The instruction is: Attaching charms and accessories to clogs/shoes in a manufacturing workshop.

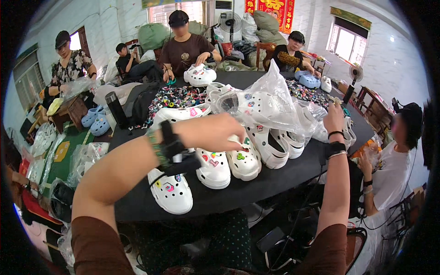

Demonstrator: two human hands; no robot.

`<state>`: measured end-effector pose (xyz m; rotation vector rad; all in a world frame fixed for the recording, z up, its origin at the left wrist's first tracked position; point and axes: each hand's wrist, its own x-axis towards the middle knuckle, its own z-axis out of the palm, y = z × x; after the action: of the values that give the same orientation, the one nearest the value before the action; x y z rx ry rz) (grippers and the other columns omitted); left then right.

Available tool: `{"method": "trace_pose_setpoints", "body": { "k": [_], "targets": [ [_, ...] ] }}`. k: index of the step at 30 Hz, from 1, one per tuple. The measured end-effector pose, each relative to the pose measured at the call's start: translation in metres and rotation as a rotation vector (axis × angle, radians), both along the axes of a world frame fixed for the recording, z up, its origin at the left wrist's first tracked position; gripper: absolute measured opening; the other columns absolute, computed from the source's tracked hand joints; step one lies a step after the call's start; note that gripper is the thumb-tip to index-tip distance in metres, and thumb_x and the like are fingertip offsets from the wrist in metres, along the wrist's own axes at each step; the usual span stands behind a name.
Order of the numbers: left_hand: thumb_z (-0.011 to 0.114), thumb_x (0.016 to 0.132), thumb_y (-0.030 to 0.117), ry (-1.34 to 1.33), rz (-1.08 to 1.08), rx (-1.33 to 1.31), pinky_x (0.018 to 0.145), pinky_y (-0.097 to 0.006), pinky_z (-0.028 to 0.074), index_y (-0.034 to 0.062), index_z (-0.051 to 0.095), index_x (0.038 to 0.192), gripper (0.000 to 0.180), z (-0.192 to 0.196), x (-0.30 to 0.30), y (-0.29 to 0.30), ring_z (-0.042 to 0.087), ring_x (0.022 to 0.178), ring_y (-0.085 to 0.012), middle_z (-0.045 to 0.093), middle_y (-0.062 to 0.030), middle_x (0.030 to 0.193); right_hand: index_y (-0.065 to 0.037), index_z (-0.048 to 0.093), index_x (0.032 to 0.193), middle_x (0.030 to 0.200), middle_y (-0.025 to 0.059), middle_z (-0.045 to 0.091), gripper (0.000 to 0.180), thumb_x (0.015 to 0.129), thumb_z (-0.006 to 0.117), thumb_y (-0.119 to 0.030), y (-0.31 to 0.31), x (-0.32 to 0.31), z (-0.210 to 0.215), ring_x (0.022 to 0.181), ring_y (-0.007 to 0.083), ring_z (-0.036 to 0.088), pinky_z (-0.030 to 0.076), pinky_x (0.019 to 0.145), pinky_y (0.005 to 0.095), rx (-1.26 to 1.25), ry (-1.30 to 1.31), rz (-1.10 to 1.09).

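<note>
My left hand (222, 132) reaches across a row of white clogs, its fingers bent down onto the upper of a white clog (243, 165) with a green cactus charm. Whatever its fingertips pinch is hidden. Left of that clog stand another white clog (213, 170) with colourful charms and one (172, 195) with a pink charm at the table's near edge. My right hand (333, 118) is raised at the right of the pile, fingers closed around something small, its kind unclear. Between my hands, a clear plastic bag (279, 103) lies over a white clog with charms.
Loose colourful charms (174, 101) are heaped across the black table (279, 185). A dark bottle (116, 110) stands at left, near blue clogs (98, 121). Across the table a person (183, 46) handles a white clog (200, 75); another person (293, 52) has blue clogs (308, 79).
</note>
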<state>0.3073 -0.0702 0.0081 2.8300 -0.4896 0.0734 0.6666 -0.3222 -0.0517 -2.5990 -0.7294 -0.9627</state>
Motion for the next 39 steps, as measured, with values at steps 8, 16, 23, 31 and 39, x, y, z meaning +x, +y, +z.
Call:
{"method": "trace_pose_setpoints", "body": {
  "k": [8,16,23,31,39],
  "targets": [
    [0.067,0.082,0.035,-0.115,0.329,0.022,0.101,-0.046,0.038,0.0031,0.057,0.115,0.046,-0.030,-0.121,0.012,0.052,0.116,-0.0364,0.055,-0.0207,0.125,-0.031,0.009,0.151,0.156,0.0190,0.007,0.140,0.039,0.091,-0.050,0.130,-0.115,0.043,0.138,0.0539,0.008,0.022,0.105,0.0688,-0.521,-0.023,0.475],
    [0.069,0.080,0.026,-0.229,0.433,0.096,0.108,-0.049,0.029,0.0033,0.055,0.120,0.048,-0.063,-0.171,0.005,0.047,0.124,-0.0323,0.054,-0.0187,0.128,-0.038,0.027,0.147,0.156,0.0041,0.021,0.067,0.088,0.057,-0.026,0.217,-0.155,-0.011,0.142,0.0429,0.014,0.020,0.106,0.0677,-1.018,-0.313,0.527],
    [0.071,0.077,0.019,-0.271,0.467,0.084,0.109,-0.049,0.028,0.0046,0.056,0.119,0.047,-0.070,-0.189,0.007,0.046,0.127,-0.0312,0.053,-0.0166,0.130,-0.017,0.067,0.110,0.120,0.0048,0.057,0.025,0.088,0.056,-0.018,0.237,-0.134,-0.041,0.128,0.0363,0.039,0.035,0.097,0.0638,-0.835,-0.324,0.368],
    [0.069,0.078,0.017,-0.278,0.556,0.127,0.111,-0.049,0.025,0.0041,0.060,0.112,0.037,-0.072,-0.209,0.006,0.038,0.133,-0.0326,0.048,-0.0146,0.135,-0.011,0.067,0.094,0.106,0.0055,0.064,0.016,0.080,0.062,-0.014,0.225,-0.117,-0.014,0.110,0.0320,0.051,0.052,0.079,0.0470,-0.609,-0.151,0.426],
    [0.070,0.077,0.018,-0.273,0.555,0.154,0.110,-0.049,0.025,0.0038,0.061,0.110,0.037,-0.075,-0.210,0.004,0.040,0.131,-0.0318,0.050,-0.0135,0.133,-0.001,0.062,0.094,0.097,0.0217,0.065,0.020,0.076,0.056,-0.008,0.194,-0.056,0.092,0.095,0.0421,0.056,0.044,0.089,0.0449,0.194,-0.468,0.552]
  ]
}}
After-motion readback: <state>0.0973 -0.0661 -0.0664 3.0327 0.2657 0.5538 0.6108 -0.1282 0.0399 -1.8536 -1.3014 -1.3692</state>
